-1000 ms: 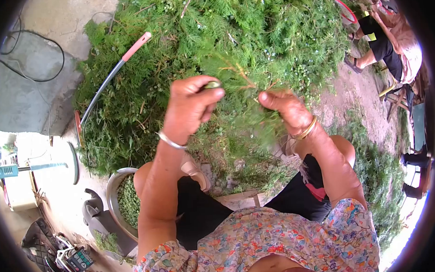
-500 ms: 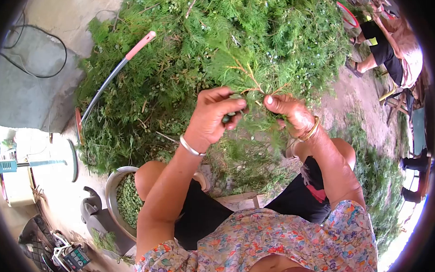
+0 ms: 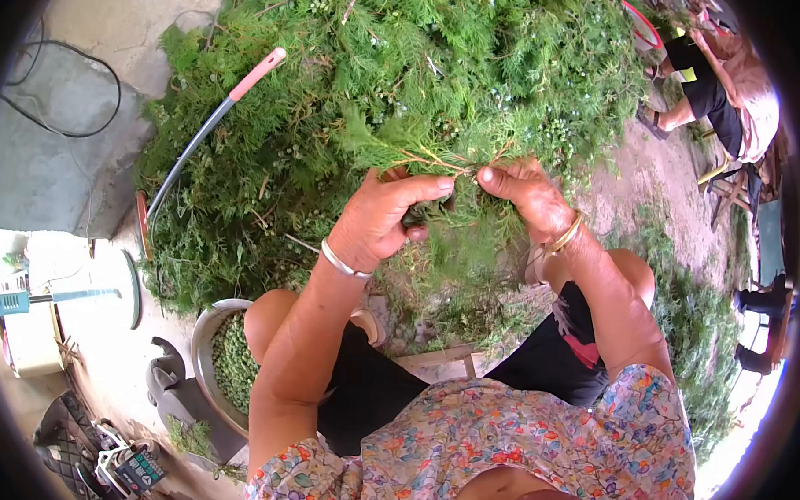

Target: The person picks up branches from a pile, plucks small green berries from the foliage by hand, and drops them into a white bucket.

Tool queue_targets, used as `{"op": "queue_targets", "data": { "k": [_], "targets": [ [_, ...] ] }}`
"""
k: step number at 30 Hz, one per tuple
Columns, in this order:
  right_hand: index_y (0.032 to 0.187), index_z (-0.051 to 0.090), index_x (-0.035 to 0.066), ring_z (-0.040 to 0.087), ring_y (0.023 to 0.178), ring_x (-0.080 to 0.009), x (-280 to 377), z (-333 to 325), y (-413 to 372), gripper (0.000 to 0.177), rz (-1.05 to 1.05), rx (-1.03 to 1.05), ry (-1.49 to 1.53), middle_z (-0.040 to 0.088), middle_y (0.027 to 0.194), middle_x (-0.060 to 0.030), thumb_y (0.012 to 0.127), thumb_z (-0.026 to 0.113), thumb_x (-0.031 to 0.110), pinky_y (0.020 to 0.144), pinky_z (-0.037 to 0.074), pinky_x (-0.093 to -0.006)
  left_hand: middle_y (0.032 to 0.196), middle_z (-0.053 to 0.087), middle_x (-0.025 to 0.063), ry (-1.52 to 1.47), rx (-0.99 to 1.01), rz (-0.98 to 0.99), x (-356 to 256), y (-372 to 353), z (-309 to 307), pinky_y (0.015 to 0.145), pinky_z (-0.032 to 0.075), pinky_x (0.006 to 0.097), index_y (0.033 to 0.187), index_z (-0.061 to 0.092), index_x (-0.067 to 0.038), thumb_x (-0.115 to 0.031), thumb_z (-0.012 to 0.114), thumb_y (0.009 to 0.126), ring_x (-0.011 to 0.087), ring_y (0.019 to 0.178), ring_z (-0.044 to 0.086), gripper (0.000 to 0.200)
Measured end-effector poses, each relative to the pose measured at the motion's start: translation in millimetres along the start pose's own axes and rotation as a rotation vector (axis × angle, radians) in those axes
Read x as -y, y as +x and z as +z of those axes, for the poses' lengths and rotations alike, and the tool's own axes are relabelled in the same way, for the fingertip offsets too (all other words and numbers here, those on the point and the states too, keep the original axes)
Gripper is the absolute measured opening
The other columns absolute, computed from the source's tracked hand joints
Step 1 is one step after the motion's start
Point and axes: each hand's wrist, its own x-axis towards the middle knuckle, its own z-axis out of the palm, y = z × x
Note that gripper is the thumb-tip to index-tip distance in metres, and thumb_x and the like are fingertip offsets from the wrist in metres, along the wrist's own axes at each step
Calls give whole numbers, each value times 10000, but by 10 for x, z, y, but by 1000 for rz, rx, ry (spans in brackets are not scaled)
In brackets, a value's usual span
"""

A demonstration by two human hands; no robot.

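Observation:
Between my two hands is a green conifer sprig with thin orange-brown stems. My right hand pinches its stem between thumb and fingers. My left hand, with a silver bangle at the wrist, is closed beside the sprig, thumb pressed towards the fingers; small dark green bits show under it, too small to make out. Both hands are over the near edge of a large heap of cut green branches. A metal basin of small green cones stands by my left knee.
A curved tool with a pink handle lies on the heap's left side. A grey object is beside the basin. Another person sits at the upper right. Loose sprigs lie on the ground at the right.
The sprig has swung to the left and now points towards my left hand. My hands have come slightly closer together, and my right hand is a little higher.

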Motion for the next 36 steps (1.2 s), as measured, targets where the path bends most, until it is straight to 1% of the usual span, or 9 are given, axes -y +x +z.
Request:
{"op": "queue_targets", "data": {
  "k": [4, 11, 13, 15, 20, 23, 26, 32, 36],
  "targets": [
    [735, 634, -6, 379, 607, -54, 0, -11, 30, 302, -112, -25, 43, 517, 622, 50, 861, 623, 268, 563, 365, -245, 741, 598, 22, -91, -50, -104, 65, 72, -55, 360, 303, 211, 862, 612, -32, -58, 673, 749, 91, 545, 521, 131],
    [704, 597, -8, 352, 554, -61, -197, -146, 201, 291, -216, -129, -245, 515, 628, 36, 863, 615, 235, 505, 328, -245, 721, 601, 50, 33, -127, -137, -38, 64, -23, 346, 287, 209, 805, 627, -19, -81, 703, 718, 95, 533, 500, 132],
    [713, 599, -1, 438, 511, -89, -324, -322, 378, 294, -701, -639, -699, 511, 568, 1, 870, 592, 248, 491, 375, -262, 755, 601, 131, 271, 101, -198, -62, 69, -178, 346, 385, 247, 814, 593, 33, -64, 621, 780, 137, 503, 535, 107],
    [703, 549, 50, 406, 492, -96, 279, -298, 118, 279, -8, -714, 71, 471, 593, 2, 878, 584, 265, 441, 329, -258, 799, 601, 169, 13, 212, -115, 12, 103, -367, 385, 433, 270, 834, 587, 50, -85, 579, 807, 167, 550, 562, 138],
    [731, 485, 99, 368, 484, -86, 197, -325, 153, 245, -84, -574, 441, 409, 603, 7, 904, 551, 260, 420, 285, -251, 969, 589, 234, -584, 195, 38, -45, 92, -345, 598, 544, 352, 885, 582, 54, -170, 491, 878, 296, 734, 627, 242],
    [750, 480, 108, 333, 473, -93, 45, -430, 220, 230, -111, -439, 547, 355, 597, 20, 915, 526, 262, 426, 271, -249, 960, 604, 228, -599, 119, 117, -10, 90, -415, 553, 529, 326, 830, 585, 13, -293, 555, 866, 263, 740, 616, 310],
    [882, 481, 79, 368, 528, -125, -71, -612, 241, 190, -199, -52, 896, 437, 612, -34, 934, 473, 261, 511, 336, -267, 850, 582, 190, -660, 114, 177, -202, -39, -597, 451, 482, 287, 734, 591, -46, -328, 645, 815, 244, 702, 582, 298],
    [945, 479, 41, 485, 666, -211, 162, -586, 179, 123, -181, -297, 779, 525, 813, -125, 918, 449, 157, 635, 446, -350, 835, 606, 206, -263, -340, 460, -721, -907, -1235, 399, 513, 213, 825, 558, -15, -184, 571, 876, 212, 636, 613, 178],
    [945, 471, 10, 547, 774, -252, 100, -764, 186, 100, -282, -275, 737, 549, 904, -157, 903, 481, 100, 682, 470, -396, 771, 606, 94, 317, -847, 293, -356, -1853, -1737, 462, 415, 214, 874, 576, -23, -140, 564, 833, 128, 634, 553, 124]
  ]
}}
